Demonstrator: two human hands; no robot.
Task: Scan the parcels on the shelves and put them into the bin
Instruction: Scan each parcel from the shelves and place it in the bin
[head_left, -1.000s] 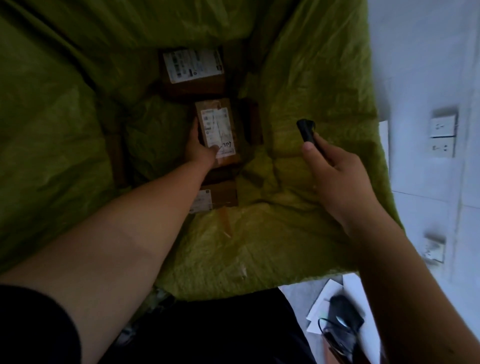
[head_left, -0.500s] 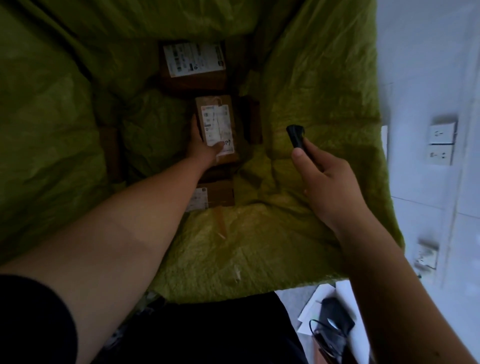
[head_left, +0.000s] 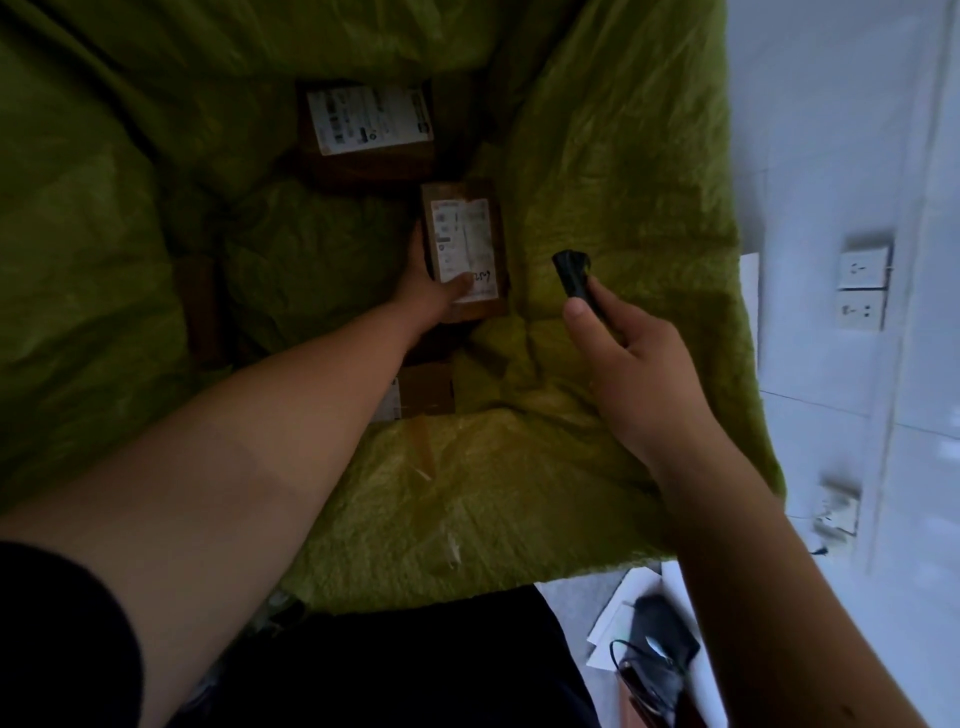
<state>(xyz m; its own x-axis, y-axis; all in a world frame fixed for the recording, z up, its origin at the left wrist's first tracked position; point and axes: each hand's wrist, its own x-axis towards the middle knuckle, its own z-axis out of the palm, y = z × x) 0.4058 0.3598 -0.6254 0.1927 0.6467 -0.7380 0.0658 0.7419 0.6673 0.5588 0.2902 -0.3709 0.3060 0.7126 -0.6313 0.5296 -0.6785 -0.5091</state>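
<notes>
Outstretched left hand (head_left: 434, 293) is gripping a small brown labelled cardboard parcel (head_left: 464, 248) inside the green-lined bin (head_left: 623, 156); right hand (head_left: 639, 374) fingers are clasping a black handheld scanner (head_left: 574, 278).

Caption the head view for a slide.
Left hand lowers a labelled parcel into the green-lined bin while the right hand holds the scanner.

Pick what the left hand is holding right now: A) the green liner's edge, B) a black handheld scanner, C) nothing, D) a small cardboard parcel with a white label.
D: the left hand holds the small cardboard parcel down inside the green-lined bin, thumb on its label; the black scanner is in the right hand.
</notes>
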